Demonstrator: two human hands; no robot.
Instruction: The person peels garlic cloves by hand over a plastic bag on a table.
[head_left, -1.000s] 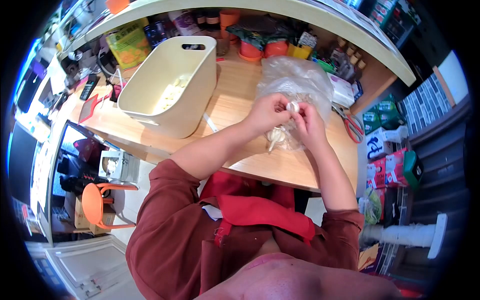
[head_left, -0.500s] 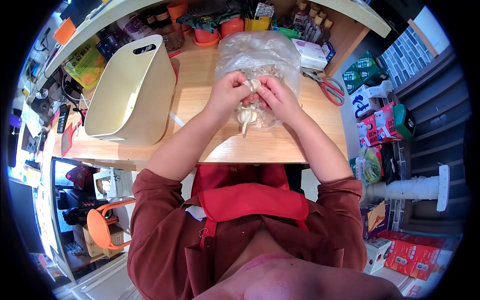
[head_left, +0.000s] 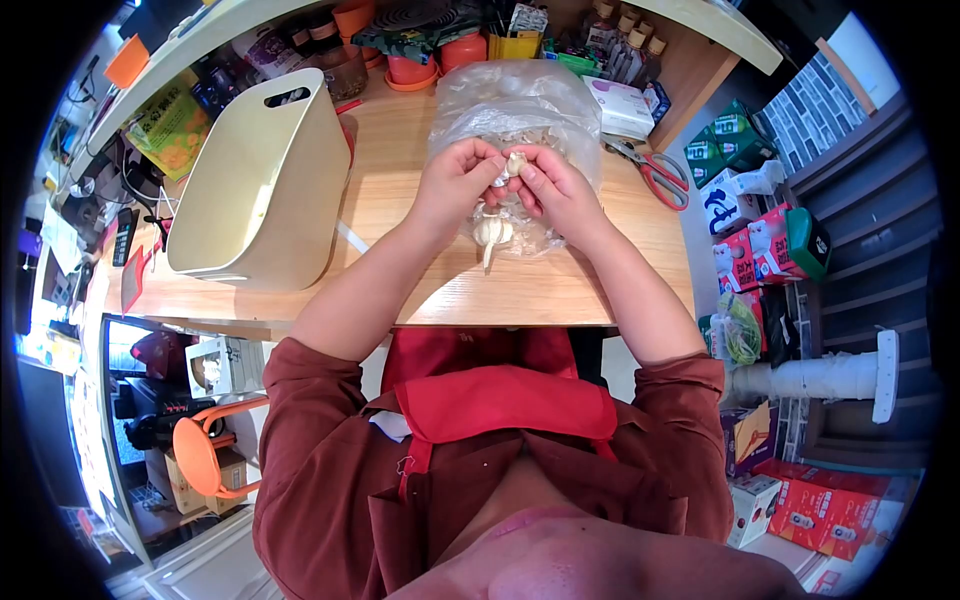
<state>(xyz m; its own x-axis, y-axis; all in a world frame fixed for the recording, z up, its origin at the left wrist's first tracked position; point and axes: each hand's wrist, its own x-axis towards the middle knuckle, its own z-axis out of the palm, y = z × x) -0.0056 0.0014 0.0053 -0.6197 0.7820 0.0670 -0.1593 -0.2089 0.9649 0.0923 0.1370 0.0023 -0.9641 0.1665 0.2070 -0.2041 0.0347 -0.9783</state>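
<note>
Over a clear plastic bag (head_left: 515, 95), both hands meet around a pale garlic clove (head_left: 515, 164). My right hand (head_left: 557, 190) is closed on the clove, its thumb pressing the near side. My left hand (head_left: 460, 182) pinches against the other side, where a scrap of white garlic skin (head_left: 500, 180) shows at its fingertips. Curled fingers hide the undersides of both. Just below the hands, a garlic bulb (head_left: 492, 232) with its stem toward me lies on the bag's near edge. Loose papery bits show inside the bag.
A tall cream bin (head_left: 300, 190) stands on the wooden table (head_left: 385, 215) at left. Red-handled scissors (head_left: 665, 182) lie at right beside a white box (head_left: 618, 108). Orange pots (head_left: 410, 72) and corked bottles (head_left: 635, 55) line the back under a shelf.
The clove has turned and shifted slightly up and right between my fingers, and more of it shows. My left fingertips have drawn a little away from it. The bulb has stayed put.
</note>
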